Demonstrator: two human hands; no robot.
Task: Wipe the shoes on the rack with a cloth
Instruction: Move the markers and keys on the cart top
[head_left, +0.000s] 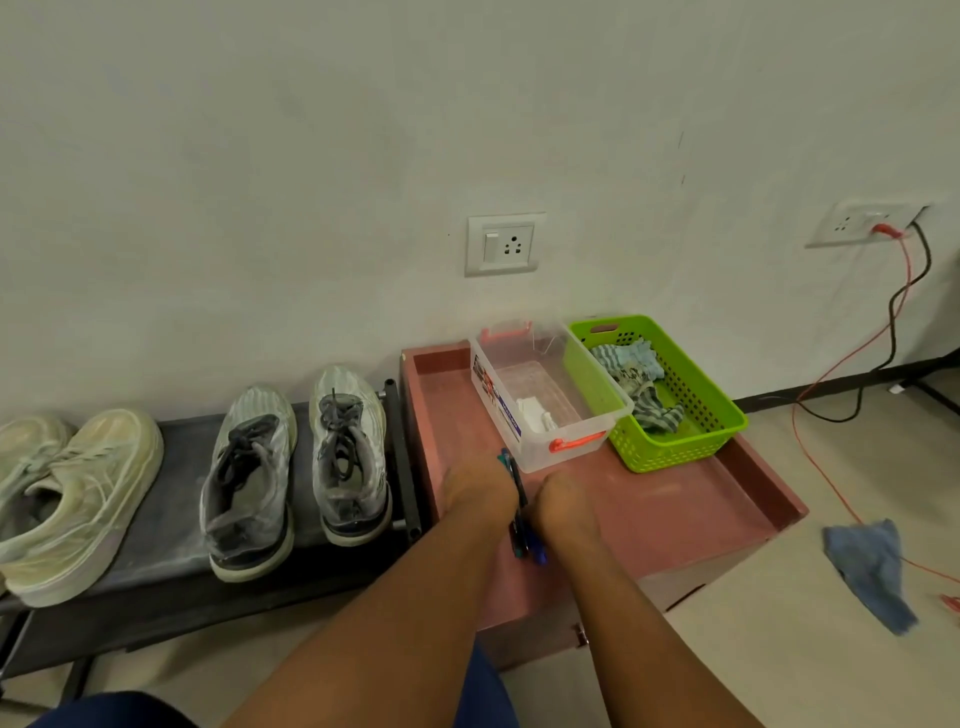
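Two pairs of shoes stand on a low black rack: a cream pair at the left and a dusty grey pair with dark laces at the right. A blue cloth lies crumpled on the floor at the right. My left hand and my right hand are side by side over the pink cabinet top, bent down so the fingers are hidden. A bunch of dark pens is clasped between them.
On the cabinet stand a clear plastic box with orange clips and a green basket holding striped cloths. Red and black cables run from a wall socket down across the floor at the right.
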